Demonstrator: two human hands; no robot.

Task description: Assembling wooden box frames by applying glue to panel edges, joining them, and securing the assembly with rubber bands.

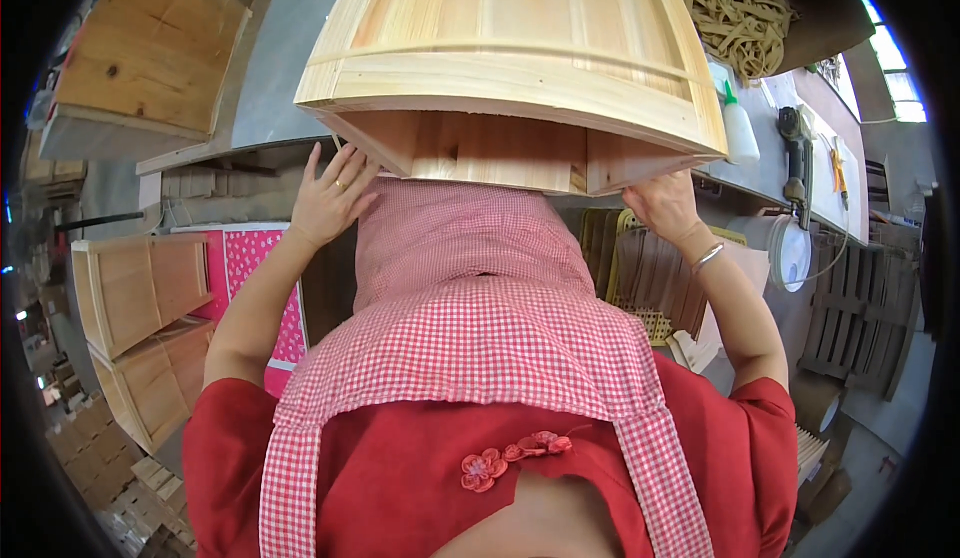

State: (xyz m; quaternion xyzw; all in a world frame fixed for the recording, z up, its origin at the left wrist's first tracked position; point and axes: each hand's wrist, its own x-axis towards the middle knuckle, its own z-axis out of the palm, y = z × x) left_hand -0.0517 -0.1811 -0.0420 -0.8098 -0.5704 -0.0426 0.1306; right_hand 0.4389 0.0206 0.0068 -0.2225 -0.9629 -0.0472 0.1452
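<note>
A large pale wooden box (520,18) rests at the table's near edge, its open side facing me and showing a hollow inside. A thin pale band (500,46) is stretched across its upper face, from side to side. My left hand (335,196), with a ring on one finger, is at the box's near left corner; its fingers are spread and stretched, the tips close to the lower edge. At the near right corner, my right hand (663,206) is closed around the box's lower edge, its fingertips partly hidden by the wood.
Loose pale bands (735,18) lie heaped at the far right. Near them are a white bottle with green tip (739,130), a dark power tool (796,153) and orange-handled pliers (839,173). Another wooden box (150,43) stands far left; stacked wooden boxes (145,293) are lower left.
</note>
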